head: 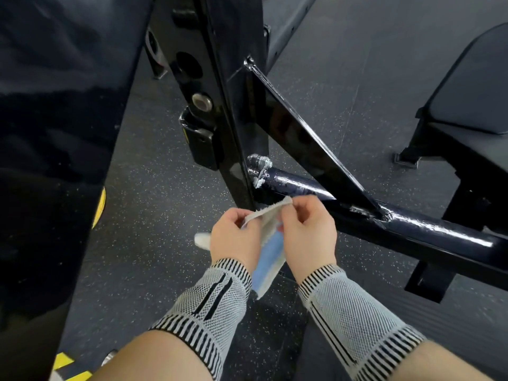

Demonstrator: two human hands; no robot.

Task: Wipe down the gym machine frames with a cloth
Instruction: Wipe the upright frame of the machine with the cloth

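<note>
Hands, left (233, 237) and right (308, 229), each pinched the cloth (270, 243) between them, just short of the frame (412, 229) ahead.

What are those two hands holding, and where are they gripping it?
A cloth: the left hand and right hand each pinch its top edge, and the rest hangs between them.

Both forearms reaching forward from the bottom edge, each wrapped in a grey knit wrist sleeve (217, 306) with black stripes. Left hand (233, 239) and right hand (308, 229) close together, backs up, fingers curled, thumb and forefinger of each pinching the cloth (270, 235). Fingertips mostly hidden, probably tucked beneath.
</note>
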